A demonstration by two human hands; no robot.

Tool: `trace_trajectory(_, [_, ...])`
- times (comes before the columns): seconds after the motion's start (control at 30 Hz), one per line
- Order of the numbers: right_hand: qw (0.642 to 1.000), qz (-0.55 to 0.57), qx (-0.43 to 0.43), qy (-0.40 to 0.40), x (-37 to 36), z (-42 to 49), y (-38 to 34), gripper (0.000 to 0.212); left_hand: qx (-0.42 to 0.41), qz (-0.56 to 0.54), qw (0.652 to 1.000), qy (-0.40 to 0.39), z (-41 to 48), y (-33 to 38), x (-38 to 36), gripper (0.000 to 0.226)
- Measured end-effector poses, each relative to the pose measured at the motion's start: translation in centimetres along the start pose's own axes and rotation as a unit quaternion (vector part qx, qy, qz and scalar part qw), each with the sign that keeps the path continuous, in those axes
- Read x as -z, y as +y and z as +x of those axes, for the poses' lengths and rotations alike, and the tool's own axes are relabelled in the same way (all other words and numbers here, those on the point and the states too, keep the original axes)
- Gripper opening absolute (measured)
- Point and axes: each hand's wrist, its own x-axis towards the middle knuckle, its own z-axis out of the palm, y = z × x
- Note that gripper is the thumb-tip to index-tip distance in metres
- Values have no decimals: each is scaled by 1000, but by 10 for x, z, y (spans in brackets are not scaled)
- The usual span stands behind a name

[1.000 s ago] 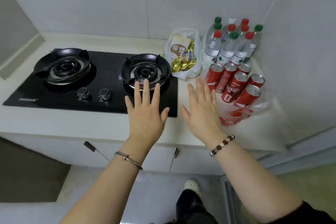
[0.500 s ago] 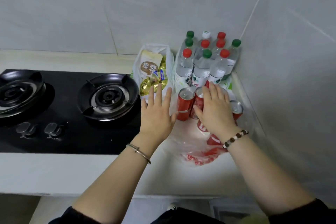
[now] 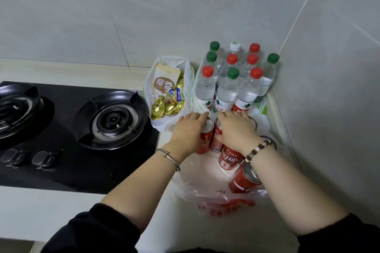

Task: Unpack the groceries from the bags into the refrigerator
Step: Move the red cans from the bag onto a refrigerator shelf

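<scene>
Both forearms reach forward, left grip (image 3: 186, 130) beside right grip (image 3: 236, 129), fingers apparently curled downward.

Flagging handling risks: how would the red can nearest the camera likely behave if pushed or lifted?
The nearest red can seems to stand on the crinkled plastic bag, so a push might tip it, and being cylindrical it could roll. Its smooth undented wall suggests stiff but slightly slippery; if full, hefty.

The wall (image 3: 329, 88) and bottles (image 3: 226, 90) hem the cans (image 3: 244, 178); front open.
</scene>
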Motion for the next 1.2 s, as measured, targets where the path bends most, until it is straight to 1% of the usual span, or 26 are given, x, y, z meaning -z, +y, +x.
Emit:
trace_trajectory(0.07, [1000,-4,6,-7,2,2,-2,63,7,-27,1000,-5,0,1,0,79])
trace_trajectory(0.17, [1000,-9,11,-3,5,2,-5,51,16,-68,998,8,-1,0,2,72])
trace_trajectory(0.23, [1000,-1,16,-4,9,1,-5,44,25,-86,996,14,0,-1,2,71])
trace_trajectory(0.37, [998,4,60,-1,17,1,-4,38,47,-127,990,28,-4,-1,3,70])
trace_trajectory(0.47, [997,22,76,9,21,0,-5,39,56,-151,985,62,-10,-2,4,65])
trace_trajectory(0.67, [991,94,76,55,41,-6,-9,43,73,-225,962,137,-22,-3,30,68])
trace_trajectory(0.9, [974,164,96,122,79,-19,-24,61,104,-284,931,204,-49,-7,69,71])
trace_trajectory(1.07, [961,197,117,157,100,-37,-53,65,134,-312,908,247,-86,-14,98,68])
trace_trajectory(1.2, [951,207,145,178,112,-54,-89,69,162,-329,888,279,-127,-29,118,71])
